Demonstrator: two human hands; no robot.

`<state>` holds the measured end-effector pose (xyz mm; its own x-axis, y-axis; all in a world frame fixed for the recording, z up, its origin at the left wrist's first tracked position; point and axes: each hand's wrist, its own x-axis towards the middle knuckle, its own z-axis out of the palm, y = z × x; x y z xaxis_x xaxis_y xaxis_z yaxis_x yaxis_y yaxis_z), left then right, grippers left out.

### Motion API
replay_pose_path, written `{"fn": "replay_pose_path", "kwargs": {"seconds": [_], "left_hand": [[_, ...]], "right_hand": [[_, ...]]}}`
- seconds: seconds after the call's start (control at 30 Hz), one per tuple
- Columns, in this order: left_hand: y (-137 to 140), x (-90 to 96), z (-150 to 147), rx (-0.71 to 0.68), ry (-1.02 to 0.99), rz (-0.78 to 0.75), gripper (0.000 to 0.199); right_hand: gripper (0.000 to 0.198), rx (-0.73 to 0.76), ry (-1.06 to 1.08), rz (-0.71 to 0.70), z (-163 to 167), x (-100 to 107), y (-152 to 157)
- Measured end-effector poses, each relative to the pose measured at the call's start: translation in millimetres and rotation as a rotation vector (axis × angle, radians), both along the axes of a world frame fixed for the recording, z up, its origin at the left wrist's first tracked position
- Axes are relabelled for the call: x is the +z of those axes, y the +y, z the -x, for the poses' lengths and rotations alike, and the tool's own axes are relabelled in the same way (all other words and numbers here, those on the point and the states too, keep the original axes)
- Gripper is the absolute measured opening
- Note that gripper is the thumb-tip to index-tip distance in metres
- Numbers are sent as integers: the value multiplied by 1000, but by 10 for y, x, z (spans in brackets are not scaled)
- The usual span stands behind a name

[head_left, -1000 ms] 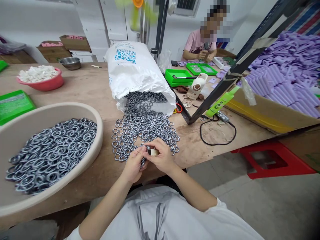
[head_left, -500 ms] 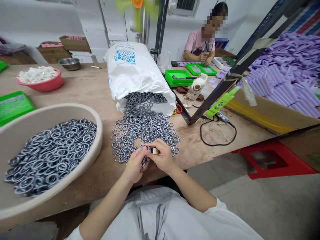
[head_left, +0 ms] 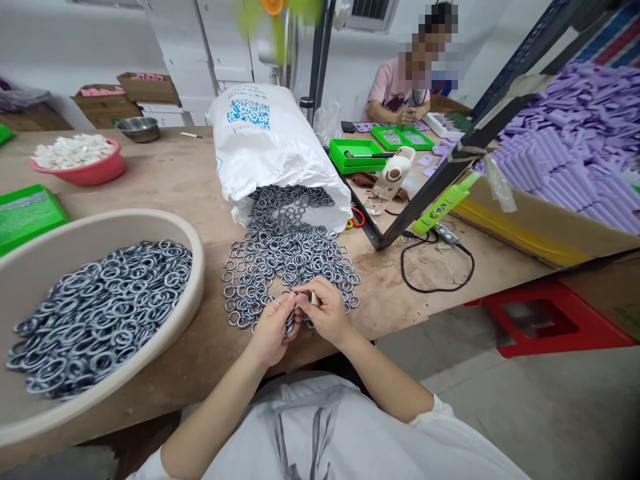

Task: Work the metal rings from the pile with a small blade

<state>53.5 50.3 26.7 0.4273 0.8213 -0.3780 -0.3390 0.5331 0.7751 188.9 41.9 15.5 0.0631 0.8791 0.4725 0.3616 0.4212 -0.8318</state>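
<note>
My left hand (head_left: 274, 328) is closed around a few grey rings (head_left: 289, 323), at the near edge of a loose pile of rings (head_left: 300, 257). Pressed close beside it, my right hand (head_left: 327, 312) grips a small tool with a cream handle (head_left: 315, 299); fingers cover most of it, so its kind does not show. The fingertips of both hands meet over the held ring. Behind the pile lies a white sack (head_left: 280, 147), its mouth towards me, with more rings spilling out. A big beige basin (head_left: 197, 267) full of similar rings stands at my left.
A red bowl of white pieces (head_left: 107, 167), a metal bowl (head_left: 139, 129) and a green tray (head_left: 30, 217) are at the left. A dark metal frame (head_left: 425, 200) rises at the right, near a black cable (head_left: 435, 290) and bottle (head_left: 390, 180). A co-worker (head_left: 397, 93) sits across.
My right hand has turned slightly, its fingers now covering more of the cream-handled tool. Both hands stay together over the near edge of the pile.
</note>
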Motion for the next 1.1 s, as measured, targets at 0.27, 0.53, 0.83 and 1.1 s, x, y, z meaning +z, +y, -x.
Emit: {"fn": "replay_pose_path", "kwargs": {"seconds": [0.27,0.53,0.83,1.1], "left_hand": [[-8,57,-24,9,-1,-4,56],[12,100,-43,10,4,-38,57],[27,179,-78,24,-30,-40,52],[44,216,-37,56,-71,-28,49]], "right_hand": [[39,13,49,63,-12,45,18],[35,5,123,32,15,103,18],[44,2,99,96,-19,203,45],[45,47,-17,169,-146,242,43]]}}
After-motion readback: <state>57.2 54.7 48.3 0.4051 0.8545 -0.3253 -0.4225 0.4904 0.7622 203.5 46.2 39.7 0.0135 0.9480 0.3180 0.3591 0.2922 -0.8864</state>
